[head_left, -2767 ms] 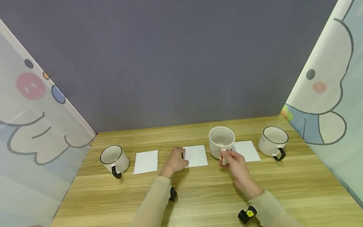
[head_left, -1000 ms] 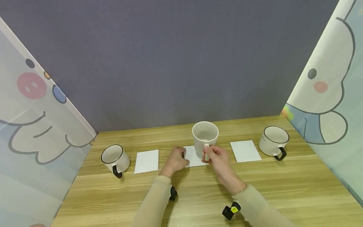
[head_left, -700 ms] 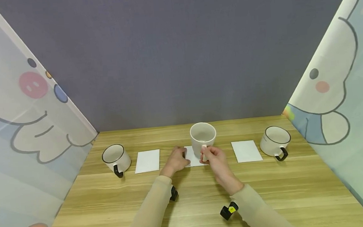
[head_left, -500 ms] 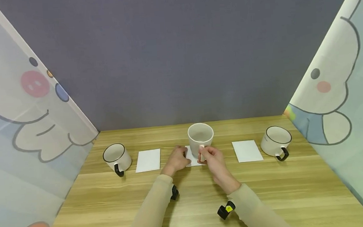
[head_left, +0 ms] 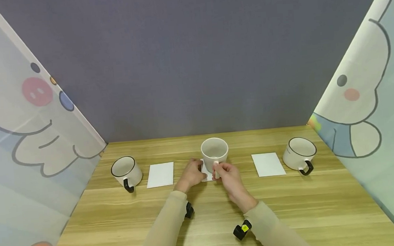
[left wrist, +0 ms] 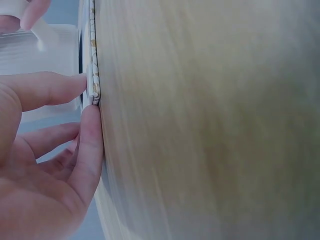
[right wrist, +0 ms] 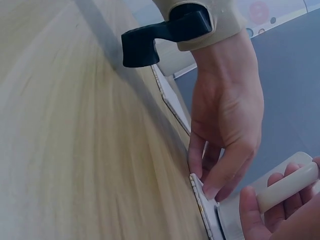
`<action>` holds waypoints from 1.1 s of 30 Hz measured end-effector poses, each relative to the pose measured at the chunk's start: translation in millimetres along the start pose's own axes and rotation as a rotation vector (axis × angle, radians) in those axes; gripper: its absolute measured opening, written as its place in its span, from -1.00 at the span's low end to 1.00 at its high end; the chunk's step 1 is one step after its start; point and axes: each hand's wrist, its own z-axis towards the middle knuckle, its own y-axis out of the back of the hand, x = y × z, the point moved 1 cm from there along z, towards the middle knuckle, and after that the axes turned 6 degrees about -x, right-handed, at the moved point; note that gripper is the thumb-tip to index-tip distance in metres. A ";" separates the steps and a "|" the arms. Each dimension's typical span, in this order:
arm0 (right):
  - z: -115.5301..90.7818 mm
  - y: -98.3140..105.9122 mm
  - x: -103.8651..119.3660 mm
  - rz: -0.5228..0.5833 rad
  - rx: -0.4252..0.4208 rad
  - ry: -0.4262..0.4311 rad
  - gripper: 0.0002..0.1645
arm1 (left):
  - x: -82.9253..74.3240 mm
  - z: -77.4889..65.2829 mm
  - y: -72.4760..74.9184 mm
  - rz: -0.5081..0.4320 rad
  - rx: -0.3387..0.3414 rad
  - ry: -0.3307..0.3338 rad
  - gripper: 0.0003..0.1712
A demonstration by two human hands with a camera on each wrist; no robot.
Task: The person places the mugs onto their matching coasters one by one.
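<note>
A plain white mug (head_left: 214, 152) stands upright over the middle white square coaster (head_left: 207, 176). My right hand (head_left: 232, 182) pinches the mug's handle. At the coaster's left side, my left hand (head_left: 190, 173) holds the edge, thumb on top and fingers along the side, as the left wrist view shows on the coaster (left wrist: 94, 50). In the right wrist view the mug (right wrist: 232, 215) is low over the coaster (right wrist: 202, 202); whether it fully touches cannot be told. The mug hides most of that coaster.
White square coasters lie to the left (head_left: 160, 175) and right (head_left: 268, 164) on the wooden table (head_left: 210, 221). Black-rimmed white mugs with black handles stand at far left (head_left: 132, 177) and far right (head_left: 293, 160). A grey panel (head_left: 192, 62) rises behind.
My right hand has carried the white mug left from beside the right coaster to the middle coaster, then lowered it. The left hand stays at the coaster's edge.
</note>
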 end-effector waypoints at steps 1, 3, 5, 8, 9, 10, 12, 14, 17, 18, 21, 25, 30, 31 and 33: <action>-0.7 -0.4 -0.5 -0.007 0.004 0.002 -0.65 | 0.0 0.0 -0.2 -0.002 0.000 -0.005 -0.38; -1.9 -1.2 -1.4 -0.021 0.008 0.003 -0.67 | -0.2 0.0 -0.5 -0.005 0.000 -0.012 -0.39; -3.1 -2.2 -2.0 -0.026 0.009 0.002 -0.69 | 0.0 0.1 -0.3 -0.008 -0.002 -0.020 -0.40; -5.1 -2.9 -2.5 -0.039 0.006 0.004 -0.70 | 0.4 0.1 0.2 -0.015 -0.006 -0.026 -0.43; -5.9 -3.2 -2.5 -0.044 0.005 0.006 -0.70 | 0.5 -0.1 0.5 -0.019 -0.007 -0.026 -0.44; -6.5 -3.6 -2.4 -0.045 0.004 0.005 -0.70 | 0.5 0.0 0.8 -0.020 -0.009 -0.030 -0.45; -7.9 -4.5 -2.3 -0.050 0.004 0.006 -0.70 | 0.8 -0.2 1.0 -0.025 -0.012 -0.028 -0.47; -8.7 -5.7 -2.5 -0.046 0.003 0.000 -0.71 | 1.3 -0.4 1.0 -0.033 -0.013 -0.025 -0.48; -9.7 -7.4 -2.7 -0.043 0.008 -0.004 -0.69 | 2.0 -0.4 0.5 -0.046 -0.007 -0.013 -0.46; -10.0 -7.7 -2.6 -0.043 0.011 -0.005 -0.68 | 2.0 -0.5 0.5 -0.051 -0.004 -0.012 -0.46; -11.2 -7.0 -1.0 -0.062 0.023 -0.007 -0.63 | 2.0 -0.3 0.5 -0.051 0.004 -0.007 -0.44; -13.0 -0.4 4.7 -0.156 0.056 0.024 -0.56 | 1.7 -0.4 0.9 -0.038 0.004 -0.002 -0.43; -12.9 17.3 16.0 -0.267 0.096 0.063 -0.62 | 1.5 -1.2 1.4 -0.031 0.009 0.013 -0.42; -12.5 21.6 18.9 -0.291 0.099 0.069 -0.63 | 1.5 -1.2 1.5 -0.034 0.012 0.015 -0.41; -11.0 30.8 23.9 -0.347 0.106 0.085 -0.65 | 1.7 -1.5 1.8 -0.039 0.015 0.012 -0.40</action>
